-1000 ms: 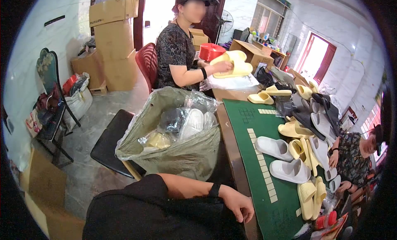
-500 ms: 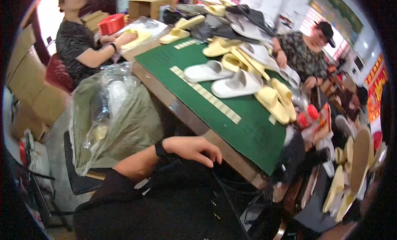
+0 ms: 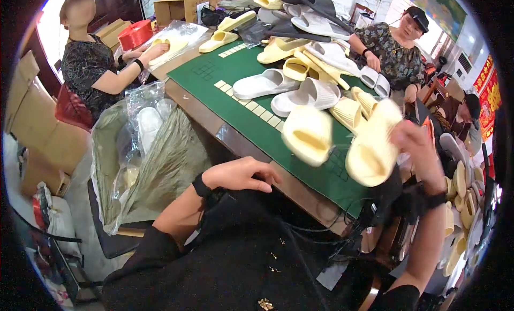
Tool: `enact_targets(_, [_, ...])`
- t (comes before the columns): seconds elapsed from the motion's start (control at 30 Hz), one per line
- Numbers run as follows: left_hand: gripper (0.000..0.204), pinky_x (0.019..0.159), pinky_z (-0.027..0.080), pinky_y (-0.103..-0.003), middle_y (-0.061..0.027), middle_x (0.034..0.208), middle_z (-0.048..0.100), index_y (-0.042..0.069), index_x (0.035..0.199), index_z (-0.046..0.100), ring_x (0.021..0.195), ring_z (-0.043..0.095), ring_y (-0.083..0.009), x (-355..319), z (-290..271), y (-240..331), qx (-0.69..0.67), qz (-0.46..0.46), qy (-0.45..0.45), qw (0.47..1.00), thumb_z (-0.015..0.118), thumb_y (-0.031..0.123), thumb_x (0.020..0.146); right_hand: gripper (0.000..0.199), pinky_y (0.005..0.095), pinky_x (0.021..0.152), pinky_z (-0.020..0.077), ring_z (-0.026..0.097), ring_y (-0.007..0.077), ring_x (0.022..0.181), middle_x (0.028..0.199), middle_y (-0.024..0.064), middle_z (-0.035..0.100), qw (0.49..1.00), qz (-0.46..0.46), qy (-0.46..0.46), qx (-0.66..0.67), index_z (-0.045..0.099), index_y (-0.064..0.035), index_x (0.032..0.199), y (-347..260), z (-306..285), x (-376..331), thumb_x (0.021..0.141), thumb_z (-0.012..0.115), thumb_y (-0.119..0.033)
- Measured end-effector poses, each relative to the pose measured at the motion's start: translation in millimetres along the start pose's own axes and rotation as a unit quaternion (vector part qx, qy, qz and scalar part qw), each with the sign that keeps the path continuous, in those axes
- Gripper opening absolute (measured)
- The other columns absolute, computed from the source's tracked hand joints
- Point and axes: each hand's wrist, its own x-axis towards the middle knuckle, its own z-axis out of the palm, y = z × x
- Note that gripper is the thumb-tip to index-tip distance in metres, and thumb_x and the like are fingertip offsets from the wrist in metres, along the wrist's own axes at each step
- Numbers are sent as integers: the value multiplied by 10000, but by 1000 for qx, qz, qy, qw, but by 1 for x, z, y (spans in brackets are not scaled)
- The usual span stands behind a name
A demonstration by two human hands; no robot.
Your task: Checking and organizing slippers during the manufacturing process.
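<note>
My right hand (image 3: 413, 139) grips a pale yellow slipper (image 3: 372, 153) over the table's right part, toe down and tilted. The fingers are partly smeared by motion. To its left, a second pale yellow slipper (image 3: 307, 136) is tilted over the green mat (image 3: 251, 121); whether it touches the mat I cannot tell. Near the table's front edge, my left hand (image 3: 238, 174) hangs with loosely bent fingers and holds nothing. Just beyond lie a pair of white slippers (image 3: 266, 84) and more yellow ones (image 3: 349, 113).
A heap of grey, black and yellow slippers (image 3: 318, 24) covers the far side. A plastic-lined sack (image 3: 171, 156) with bagged slippers stands at left. A co-worker (image 3: 88, 70) handles a yellow slipper at left; another person (image 3: 393, 57) sits across. More slippers (image 3: 466, 209) are stacked at right.
My right arm has come into view from the lower right, its hand on a yellow slipper. Two yellow slippers now show above the near mat. My left hand has shifted slightly left.
</note>
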Motion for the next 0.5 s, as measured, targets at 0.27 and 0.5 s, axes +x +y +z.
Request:
enact_targets(0.27, [300,794,508,-375,-85,893,681,49,1129,608,863,657,-256,8,-14,-10,99,-63,78,990,700,167,869,90,294,730,456,551,138,774,768,55,578,971,-6,-239,-7,594,-12,837,100,85,33,907,557,-56])
enact_targets(0.5, [696,819,475,-488,-239,960,622,25,1225,455,953,593,-446,38,14,-8,155,-22,205,966,836,221,678,71,354,769,467,588,274,823,829,116,615,956,-196,-214,-52,609,-2,853,87,109,49,891,574,-51])
